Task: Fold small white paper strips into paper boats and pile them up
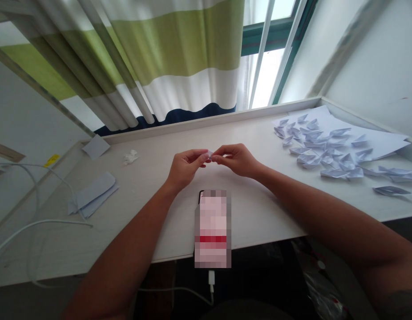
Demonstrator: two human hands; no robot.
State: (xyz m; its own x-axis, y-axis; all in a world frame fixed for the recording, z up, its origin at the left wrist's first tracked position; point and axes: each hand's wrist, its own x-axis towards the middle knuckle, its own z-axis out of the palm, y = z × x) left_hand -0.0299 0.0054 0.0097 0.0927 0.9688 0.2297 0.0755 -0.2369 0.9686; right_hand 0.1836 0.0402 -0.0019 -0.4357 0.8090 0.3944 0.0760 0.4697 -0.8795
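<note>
Between my two hands, over the middle of the desk, is a small piece of folded white paper (209, 154). My left hand (186, 166) pinches it from the left with thumb and fingers. From the right, my right hand (237, 160) pinches it too, the fingertips of both hands nearly meeting. Most of the paper is hidden by the fingers, so its exact shape cannot be made out. Many folded paper boats (326, 151) lie in a cluster to the right of my right hand.
A phone (212, 229) with a charging cable (212, 280) lies at the desk's front edge. White sheets (386, 138) lie under some boats. On the left are a paper stack (95, 191), a square slip (96, 147), crumpled paper (130, 157) and looping cables (35, 222). A raised rim (192, 123) borders the back.
</note>
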